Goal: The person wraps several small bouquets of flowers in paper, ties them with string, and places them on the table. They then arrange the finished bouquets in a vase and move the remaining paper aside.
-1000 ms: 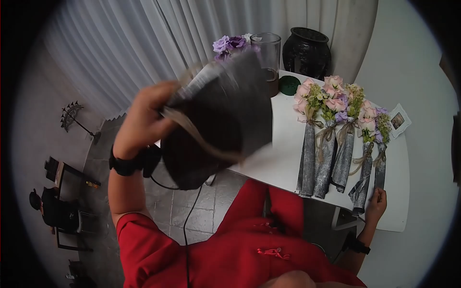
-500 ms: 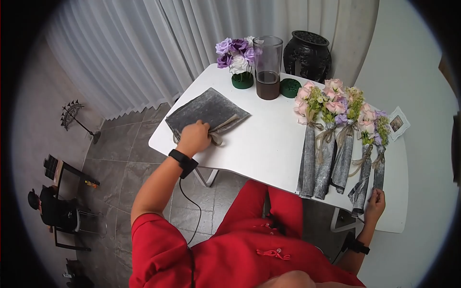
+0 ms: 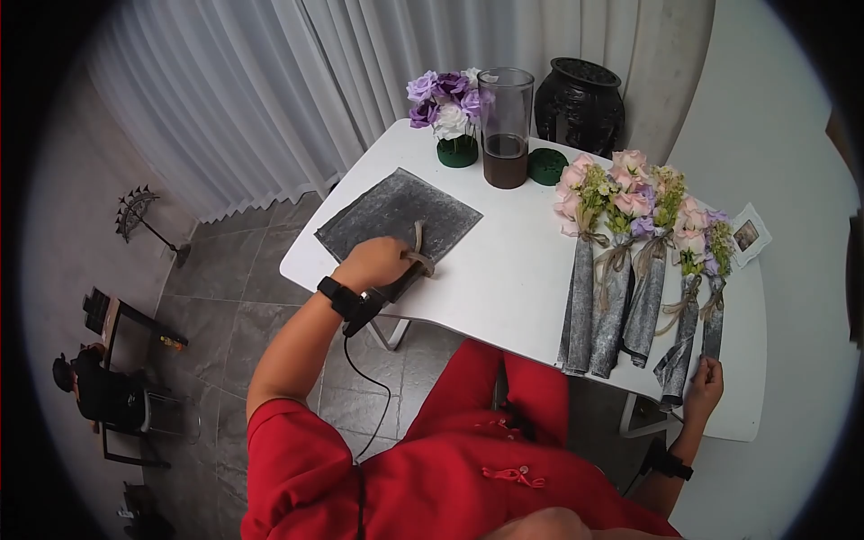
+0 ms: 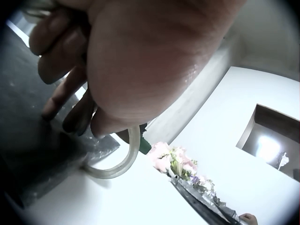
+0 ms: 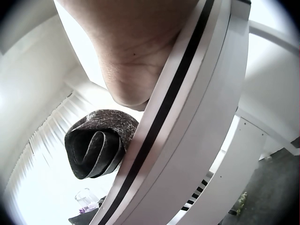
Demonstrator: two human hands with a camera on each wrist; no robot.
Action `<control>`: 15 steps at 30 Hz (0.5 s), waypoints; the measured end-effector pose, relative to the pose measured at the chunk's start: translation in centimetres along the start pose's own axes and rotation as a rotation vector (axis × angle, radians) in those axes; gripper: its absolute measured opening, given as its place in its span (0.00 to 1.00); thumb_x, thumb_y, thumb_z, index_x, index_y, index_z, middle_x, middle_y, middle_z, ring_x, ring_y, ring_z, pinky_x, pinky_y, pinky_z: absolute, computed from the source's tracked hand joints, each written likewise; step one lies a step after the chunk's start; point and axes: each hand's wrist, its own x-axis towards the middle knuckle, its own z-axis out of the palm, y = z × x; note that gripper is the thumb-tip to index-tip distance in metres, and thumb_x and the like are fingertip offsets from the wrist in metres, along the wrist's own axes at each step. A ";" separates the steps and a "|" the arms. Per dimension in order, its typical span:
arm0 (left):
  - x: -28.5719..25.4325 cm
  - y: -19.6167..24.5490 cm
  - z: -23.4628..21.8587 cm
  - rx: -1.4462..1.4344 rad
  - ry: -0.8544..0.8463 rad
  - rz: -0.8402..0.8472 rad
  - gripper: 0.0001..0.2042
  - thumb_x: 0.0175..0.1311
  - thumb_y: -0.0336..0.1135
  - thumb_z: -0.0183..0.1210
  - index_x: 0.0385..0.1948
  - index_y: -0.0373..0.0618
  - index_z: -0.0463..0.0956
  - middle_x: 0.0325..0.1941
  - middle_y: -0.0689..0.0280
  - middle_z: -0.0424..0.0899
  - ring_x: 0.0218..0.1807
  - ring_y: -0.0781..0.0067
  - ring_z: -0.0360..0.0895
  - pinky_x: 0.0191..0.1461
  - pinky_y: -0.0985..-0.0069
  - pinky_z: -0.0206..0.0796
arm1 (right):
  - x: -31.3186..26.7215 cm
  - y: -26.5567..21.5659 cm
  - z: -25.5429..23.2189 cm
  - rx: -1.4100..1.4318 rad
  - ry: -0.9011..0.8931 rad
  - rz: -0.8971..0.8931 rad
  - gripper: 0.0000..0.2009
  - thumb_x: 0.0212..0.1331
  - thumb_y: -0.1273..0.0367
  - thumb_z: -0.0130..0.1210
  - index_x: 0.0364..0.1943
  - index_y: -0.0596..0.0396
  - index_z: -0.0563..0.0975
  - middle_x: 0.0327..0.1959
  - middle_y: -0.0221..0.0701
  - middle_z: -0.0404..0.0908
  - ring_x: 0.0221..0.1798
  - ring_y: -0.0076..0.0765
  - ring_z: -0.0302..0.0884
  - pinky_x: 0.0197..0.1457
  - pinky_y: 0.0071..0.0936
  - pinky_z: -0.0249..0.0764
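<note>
My left hand (image 3: pixel 373 263) grips the near edge of a flat dark grey bag-like piece (image 3: pixel 400 205), which lies on the left of the white table. A beige cord (image 3: pixel 419 238) with a curved loop comes out from under the fingers; the left wrist view shows the cord loop (image 4: pixel 115 168) below the thumb. At the table's front right, my right hand (image 3: pixel 704 391) holds the lower end of the rightmost wrapped bouquet (image 3: pixel 713 333), which the fingers hide. In the right wrist view, the palm (image 5: pixel 136 79) lies at the table edge, beside a rolled grey wrap (image 5: pixel 101 143).
Several pink and lilac bouquets (image 3: pixel 630 193) in grey wraps lie beside the right hand. At the back stand purple and white roses (image 3: pixel 450 103), a glass vase (image 3: pixel 506 126) with dark liquid, green foam (image 3: pixel 547 166) and a black stool (image 3: pixel 580 103). A photo frame (image 3: pixel 750 236) lies at right.
My left hand has brought the grey bag-like piece down from the air onto the table's left, then turned it and shifted its cord. The right hand stays at the bouquet's end.
</note>
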 end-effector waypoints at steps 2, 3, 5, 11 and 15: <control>0.7 -0.4 -0.8 -0.165 0.093 0.057 0.15 0.59 0.42 0.52 0.38 0.42 0.80 0.36 0.55 0.83 0.37 0.56 0.80 0.43 0.65 0.70 | -0.1 -0.2 0.0 -0.004 -0.011 -0.019 0.08 0.64 0.68 0.50 0.34 0.59 0.76 0.18 0.18 0.63 0.21 0.13 0.55 0.24 0.16 0.53; 1.2 -0.7 -1.5 -0.165 0.090 0.062 0.15 0.59 0.42 0.52 0.38 0.42 0.80 0.36 0.55 0.83 0.37 0.56 0.80 0.43 0.65 0.70 | -0.2 -0.3 0.0 -0.006 -0.007 -0.016 0.08 0.64 0.68 0.50 0.34 0.59 0.76 0.18 0.18 0.63 0.21 0.13 0.55 0.24 0.16 0.53; 0.6 1.0 -5.3 -0.775 -0.007 0.062 0.11 0.60 0.37 0.53 0.37 0.42 0.79 0.30 0.66 0.81 0.27 0.75 0.75 0.31 0.76 0.67 | -0.3 -0.9 0.0 -0.021 -0.012 -0.025 0.08 0.64 0.68 0.50 0.34 0.59 0.76 0.18 0.18 0.63 0.21 0.13 0.55 0.24 0.16 0.53; 3.6 0.1 -11.1 -1.237 0.339 0.020 0.13 0.56 0.27 0.57 0.44 0.42 0.74 0.22 0.77 0.68 0.17 0.90 0.52 0.18 0.87 0.42 | -0.4 -1.1 -0.1 -0.056 0.014 -0.037 0.08 0.63 0.67 0.51 0.34 0.59 0.77 0.18 0.22 0.67 0.21 0.16 0.60 0.24 0.18 0.59; 7.8 -4.0 -7.9 -0.683 0.385 -0.269 0.20 0.51 0.31 0.62 0.47 0.37 0.72 0.26 0.70 0.75 0.21 0.82 0.67 0.22 0.82 0.57 | -0.4 -0.7 -0.1 -0.054 0.025 -0.039 0.07 0.61 0.69 0.54 0.34 0.59 0.77 0.18 0.23 0.69 0.21 0.16 0.63 0.25 0.18 0.61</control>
